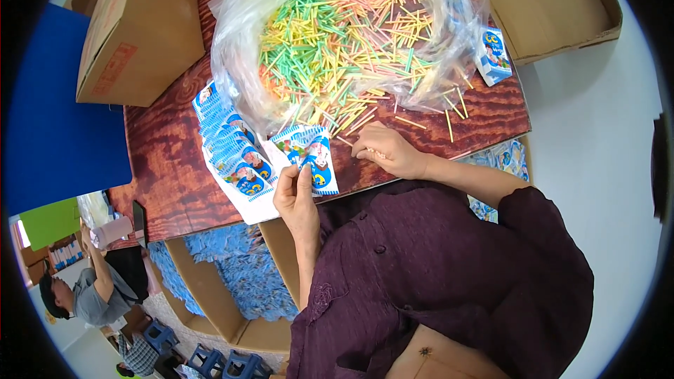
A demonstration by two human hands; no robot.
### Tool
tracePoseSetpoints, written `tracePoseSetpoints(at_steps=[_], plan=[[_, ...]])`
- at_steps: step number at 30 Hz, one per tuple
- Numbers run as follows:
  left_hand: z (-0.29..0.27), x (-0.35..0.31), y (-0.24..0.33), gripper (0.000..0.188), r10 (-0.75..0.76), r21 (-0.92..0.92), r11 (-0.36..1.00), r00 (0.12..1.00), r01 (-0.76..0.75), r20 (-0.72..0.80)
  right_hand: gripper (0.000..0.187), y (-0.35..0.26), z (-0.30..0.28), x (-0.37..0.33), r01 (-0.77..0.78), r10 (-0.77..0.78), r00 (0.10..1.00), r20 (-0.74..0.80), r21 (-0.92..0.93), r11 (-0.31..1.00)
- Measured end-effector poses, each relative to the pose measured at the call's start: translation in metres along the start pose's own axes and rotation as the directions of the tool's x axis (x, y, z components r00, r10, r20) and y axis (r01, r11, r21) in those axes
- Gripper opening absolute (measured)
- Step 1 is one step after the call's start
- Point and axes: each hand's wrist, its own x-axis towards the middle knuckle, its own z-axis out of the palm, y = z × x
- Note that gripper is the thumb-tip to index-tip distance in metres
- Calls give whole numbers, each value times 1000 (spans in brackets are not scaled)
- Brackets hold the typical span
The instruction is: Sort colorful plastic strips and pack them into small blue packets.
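Small blue-and-white printed packets (pixel 309 156) are fanned out at the near edge of the tabletop (pixel 165 168), held up by the left hand (pixel 295 196). That hand is closed on them, thumb and fingers pinching their lower edge. Just to the right, the right hand (pixel 387 151) rests palm down on the wood with its fingers curled nearly shut; they appear to pinch one or more thin sticks, though the grip itself cannot be made out clearly.

To the left of the held packets, a stack of similar packets (pixel 232 147) lies overlapped in a slanting row on the tabletop. Behind both hands sits a large clear plastic bag (pixel 239 49), its mouth open toward the person, filled with thin coloured sticks (pixel 337 35) in green, yellow, pink and orange. Several loose sticks (pixel 449 112) lie scattered on the wood in front of the bag. One further packet (pixel 493 56) lies at the right of the bag.

A closed cardboard box (pixel 137 28) stands at the far left of the tabletop, and an open cardboard box (pixel 554 0) at the far right. Below the tabletop edge, cartons hold blue packets (pixel 246 274). Another person (pixel 84 295) sits at the lower left.
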Motion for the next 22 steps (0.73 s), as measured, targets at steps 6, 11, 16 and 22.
tracePoseSetpoints(at_steps=[6,11,16,22], plan=[[5,4,0,5,79,242,964,988,-110,131,22,-10,-16,23,-161,551,834,1,957,243],[17,2,2,5,311,405,818,906,-409,287,28,-29,-42,60,-48,480,873,91,994,-100],[23,3,4,7,294,385,828,900,-408,322,29,-46,-37,66,-181,541,821,184,982,-60],[25,1,4,5,206,354,879,924,-320,323,28,-38,-21,52,-274,577,802,154,953,126]])
